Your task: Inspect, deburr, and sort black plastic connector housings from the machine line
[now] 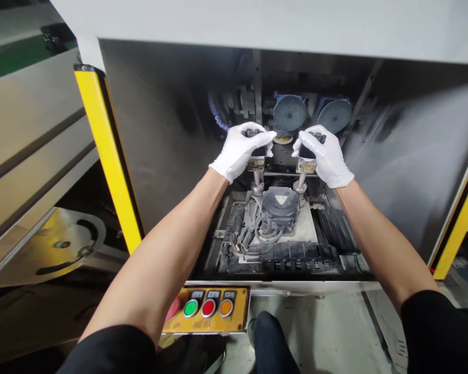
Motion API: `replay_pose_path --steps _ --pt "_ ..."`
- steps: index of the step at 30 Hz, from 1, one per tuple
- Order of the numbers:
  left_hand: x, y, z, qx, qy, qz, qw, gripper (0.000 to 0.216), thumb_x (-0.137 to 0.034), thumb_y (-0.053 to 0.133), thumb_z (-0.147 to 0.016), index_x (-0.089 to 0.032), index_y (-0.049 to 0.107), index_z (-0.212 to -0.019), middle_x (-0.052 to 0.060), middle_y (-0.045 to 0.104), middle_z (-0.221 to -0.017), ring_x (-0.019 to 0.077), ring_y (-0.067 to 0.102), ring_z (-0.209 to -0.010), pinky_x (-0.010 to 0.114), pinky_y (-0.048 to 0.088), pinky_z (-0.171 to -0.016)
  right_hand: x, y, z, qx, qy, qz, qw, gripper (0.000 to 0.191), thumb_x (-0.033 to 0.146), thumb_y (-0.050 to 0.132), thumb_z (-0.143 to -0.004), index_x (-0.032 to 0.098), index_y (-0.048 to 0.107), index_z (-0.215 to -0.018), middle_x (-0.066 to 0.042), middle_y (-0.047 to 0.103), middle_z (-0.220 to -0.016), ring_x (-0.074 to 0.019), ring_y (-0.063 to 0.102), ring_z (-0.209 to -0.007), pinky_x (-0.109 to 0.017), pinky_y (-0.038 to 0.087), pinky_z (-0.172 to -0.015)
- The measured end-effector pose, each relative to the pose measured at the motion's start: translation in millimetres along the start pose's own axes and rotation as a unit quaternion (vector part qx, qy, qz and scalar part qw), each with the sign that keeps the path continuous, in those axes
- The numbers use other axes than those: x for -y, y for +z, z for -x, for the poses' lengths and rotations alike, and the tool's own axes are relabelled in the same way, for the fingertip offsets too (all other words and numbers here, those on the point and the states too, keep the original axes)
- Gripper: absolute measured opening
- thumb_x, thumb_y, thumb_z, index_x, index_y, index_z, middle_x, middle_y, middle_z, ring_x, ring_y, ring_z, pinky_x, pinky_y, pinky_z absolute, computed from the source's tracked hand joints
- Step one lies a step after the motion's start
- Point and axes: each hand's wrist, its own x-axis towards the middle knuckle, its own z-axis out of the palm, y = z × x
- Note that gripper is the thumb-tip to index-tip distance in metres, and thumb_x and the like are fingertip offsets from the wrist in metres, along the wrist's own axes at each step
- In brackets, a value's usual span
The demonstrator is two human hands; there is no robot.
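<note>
My left hand (245, 148), in a white glove, is closed around a small black part (253, 133) on top of the left metal post (257, 177). In the same way my right hand (326, 155), also gloved, grips a second black part (319, 137) over the right post (301, 182). Below each part sits a worn, brownish block (307, 166) that caps the post. The fingers cover most of both parts, so their exact kind does not show. A dark grey motor-like unit (281, 210) with a warning triangle stands between and in front of the posts.
Two round grey discs (289, 113) are mounted behind my hands. Cables (257, 228) and a black drag chain (302, 255) lie around the base. Yellow posts (107, 156) flank the opening. A yellow panel (237, 311) with push buttons is mounted below it.
</note>
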Motion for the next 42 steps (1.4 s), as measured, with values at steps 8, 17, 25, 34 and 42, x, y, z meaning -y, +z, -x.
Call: replay_pose_path --steps 8,17,25,34,42 --pt "4 -1 5 0.004 -0.011 0.010 1.000 0.044 -0.048 0.092 -0.080 -0.018 0.060 -0.080 0.001 0.067 -0.071 0.0155 0.067 -0.059 0.031 0.057 -0.065 -1 -3 2 0.009 0.025 -0.017 1.000 0.042 0.058 0.086 -0.085 0.025 0.059 -0.084 0.005 0.068 -0.071 -0.0156 0.069 -0.067 -0.034 0.061 -0.075" --pt "-13 -8 -2 0.042 -0.192 0.071 0.978 0.036 -0.051 0.075 -0.091 -0.017 0.068 -0.083 0.010 0.075 -0.082 0.0224 0.073 -0.069 0.039 0.066 -0.071 14 -2 -16 0.089 0.141 -0.062 0.984 0.042 0.051 0.071 -0.097 0.019 0.067 -0.071 -0.003 0.074 -0.068 -0.0181 0.072 -0.066 -0.037 0.064 -0.077" --pt "-2 -6 1 0.012 -0.169 0.080 0.982 0.033 -0.050 0.073 -0.089 -0.018 0.066 -0.081 0.008 0.072 -0.079 0.0233 0.071 -0.070 0.039 0.062 -0.069 -4 0 -14 0.077 0.095 -0.051 0.991 0.042 0.040 0.055 -0.108 0.018 0.067 -0.073 -0.004 0.069 -0.061 -0.0191 0.070 -0.061 -0.034 0.058 -0.067" --pt "-2 -5 0 0.000 -0.156 0.054 0.986 0.031 -0.055 0.074 -0.082 -0.025 0.070 -0.074 0.012 0.073 -0.079 0.0289 0.072 -0.072 0.041 0.061 -0.065 1 6 -10 0.047 0.093 -0.044 0.994 0.050 0.070 0.064 -0.092 0.026 0.065 -0.067 -0.002 0.065 -0.060 -0.0237 0.068 -0.063 -0.042 0.060 -0.077" --pt "3 -2 -4 -0.021 -0.168 0.028 0.985 0.034 -0.043 0.054 -0.106 -0.022 0.065 -0.082 0.003 0.073 -0.074 0.0182 0.066 -0.074 0.037 0.057 -0.074 5 11 -13 0.041 0.161 -0.015 0.986 0.030 0.051 0.055 -0.094 0.026 0.059 -0.078 0.006 0.064 -0.056 -0.0182 0.061 -0.066 -0.039 0.057 -0.077"
